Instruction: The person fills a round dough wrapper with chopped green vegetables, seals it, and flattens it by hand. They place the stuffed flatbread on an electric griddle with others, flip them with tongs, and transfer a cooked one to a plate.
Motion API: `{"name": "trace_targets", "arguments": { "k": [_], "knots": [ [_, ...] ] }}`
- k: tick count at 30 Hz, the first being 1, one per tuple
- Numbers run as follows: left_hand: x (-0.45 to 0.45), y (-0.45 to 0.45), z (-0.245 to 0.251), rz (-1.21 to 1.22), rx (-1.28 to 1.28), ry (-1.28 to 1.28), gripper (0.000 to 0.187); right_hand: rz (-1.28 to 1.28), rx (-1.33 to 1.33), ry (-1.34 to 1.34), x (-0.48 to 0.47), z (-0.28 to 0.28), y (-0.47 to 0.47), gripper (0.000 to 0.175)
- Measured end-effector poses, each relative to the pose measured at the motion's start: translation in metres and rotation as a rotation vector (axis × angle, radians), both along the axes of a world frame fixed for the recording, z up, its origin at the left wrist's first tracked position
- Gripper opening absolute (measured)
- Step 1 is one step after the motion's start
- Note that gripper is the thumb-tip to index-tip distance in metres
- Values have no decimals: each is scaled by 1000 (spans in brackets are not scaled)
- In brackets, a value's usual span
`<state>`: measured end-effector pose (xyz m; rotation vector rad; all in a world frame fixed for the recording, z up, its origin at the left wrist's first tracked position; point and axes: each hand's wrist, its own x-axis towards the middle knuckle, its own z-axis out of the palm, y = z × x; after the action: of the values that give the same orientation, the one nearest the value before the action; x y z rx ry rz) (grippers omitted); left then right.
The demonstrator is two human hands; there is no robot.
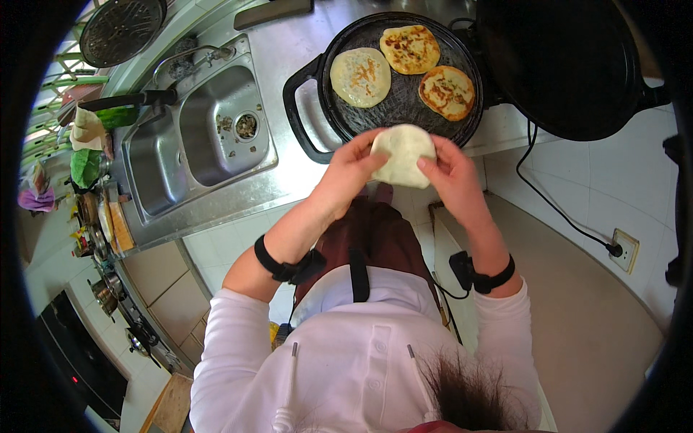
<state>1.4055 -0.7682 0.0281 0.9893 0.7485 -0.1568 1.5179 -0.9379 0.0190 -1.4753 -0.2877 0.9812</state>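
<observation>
Between my two hands hangs a flat, pale round of raw dough [403,154], held by its edges just in front of the griddle. My left hand [357,159] pinches its left side, thumb on top. At the right edge, my right hand [449,165] grips it the same way. Beyond the dough is the open black electric griddle [379,127]. On it lie a pale, lightly browned flatbread [360,77] at the left, a browned flatbread [410,49] at the back, and a darker browned flatbread [447,93] at the right.
The griddle's raised lid [557,65] stands open at the right. Its black cord [549,197] runs to a wall socket [625,250]. A steel double sink [222,124] with food scraps around its drain is at the left. A black-handled pan [130,100] lies across the sink's far corner.
</observation>
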Motion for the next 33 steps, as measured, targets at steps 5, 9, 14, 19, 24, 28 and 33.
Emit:
{"name": "trace_targets", "arguments": {
  "k": [5, 9, 14, 19, 24, 28, 33],
  "knots": [
    [42, 27, -11, -25, -1, 6, 40, -3, -28, -187, 42, -17, 23, 34],
    [62, 45, -26, -88, 146, 6, 30, 101, -93, -388, 69, -30, 36, 36],
    [80, 66, -38, -217, 462, -49, 20, 204, -117, -598, 88, -27, 47, 31],
    [84, 84, -34, -211, 441, -170, 23, 298, -130, -705, 101, -10, 54, 28],
    [86, 98, -26, -285, 484, -123, 30, 356, -89, -676, 106, -2, 68, 27],
    [81, 95, -26, -275, 695, -261, 24, 441, -73, -902, 105, -2, 63, 27],
    [50, 74, -34, -561, 1176, -428, 33, 499, 123, -1497, 102, -17, 43, 25]
  ]
}}
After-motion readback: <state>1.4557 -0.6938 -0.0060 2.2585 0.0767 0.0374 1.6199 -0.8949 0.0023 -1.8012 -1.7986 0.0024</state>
